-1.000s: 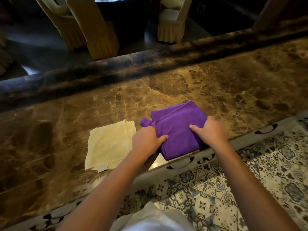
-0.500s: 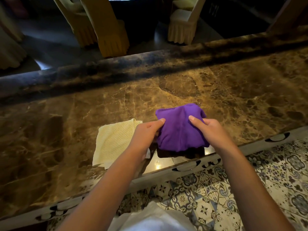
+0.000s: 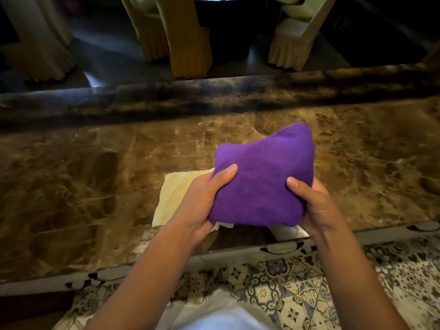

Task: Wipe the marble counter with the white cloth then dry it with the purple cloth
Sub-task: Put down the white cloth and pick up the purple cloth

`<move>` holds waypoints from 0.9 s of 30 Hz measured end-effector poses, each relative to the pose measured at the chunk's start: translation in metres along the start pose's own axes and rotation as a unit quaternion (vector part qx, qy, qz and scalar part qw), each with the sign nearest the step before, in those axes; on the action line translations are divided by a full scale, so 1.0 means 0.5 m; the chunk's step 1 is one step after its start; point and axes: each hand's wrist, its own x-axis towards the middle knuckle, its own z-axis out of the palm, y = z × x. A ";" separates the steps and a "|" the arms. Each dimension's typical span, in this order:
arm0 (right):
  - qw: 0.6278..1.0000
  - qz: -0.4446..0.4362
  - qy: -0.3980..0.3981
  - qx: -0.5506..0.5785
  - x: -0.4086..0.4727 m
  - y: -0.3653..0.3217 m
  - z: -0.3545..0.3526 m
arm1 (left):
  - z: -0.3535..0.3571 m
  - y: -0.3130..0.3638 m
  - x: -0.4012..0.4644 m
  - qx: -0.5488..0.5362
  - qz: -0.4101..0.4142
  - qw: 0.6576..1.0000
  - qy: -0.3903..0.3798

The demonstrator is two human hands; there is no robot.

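A folded purple cloth (image 3: pixel 262 177) is held up above the brown marble counter (image 3: pixel 95 177), near its front edge. My left hand (image 3: pixel 202 201) grips the cloth's left side, thumb on top. My right hand (image 3: pixel 314 206) grips its right side the same way. The white cloth (image 3: pixel 176 194) lies flat on the counter just left of the purple one, partly hidden behind my left hand and the purple cloth.
The counter has a raised dark marble ledge (image 3: pixel 214 96) along its far side. Beyond it stand covered chairs (image 3: pixel 185 44) around a dark table. A patterned tile floor (image 3: pixel 297 294) lies below the counter's front edge.
The purple cloth lay on the counter under both hands; both hands have since lifted it off the surface toward me. The white cloth has stayed where it was.
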 end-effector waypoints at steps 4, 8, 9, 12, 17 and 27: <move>0.995 0.078 -0.043 0.054 0.022 0.032 0.062 | -0.047 0.037 -0.044 -0.029 0.049 0.998 -0.008; 0.992 0.110 -0.049 0.028 0.043 0.070 0.152 | -0.120 0.055 -0.083 -0.086 0.081 0.993 0.000; 0.994 0.105 -0.034 0.010 0.045 0.077 0.168 | -0.137 0.056 -0.092 -0.093 0.087 0.992 0.012; 0.990 0.095 -0.050 -0.087 0.048 0.105 0.227 | -0.212 0.063 -0.123 -0.083 0.127 0.983 0.101; 0.959 0.115 -0.090 -0.242 0.043 0.177 0.337 | -0.370 0.093 -0.189 -0.009 0.156 0.972 0.176; 0.980 0.186 0.002 -0.068 0.002 0.384 0.606 | -0.678 0.169 -0.287 0.046 0.099 0.981 0.159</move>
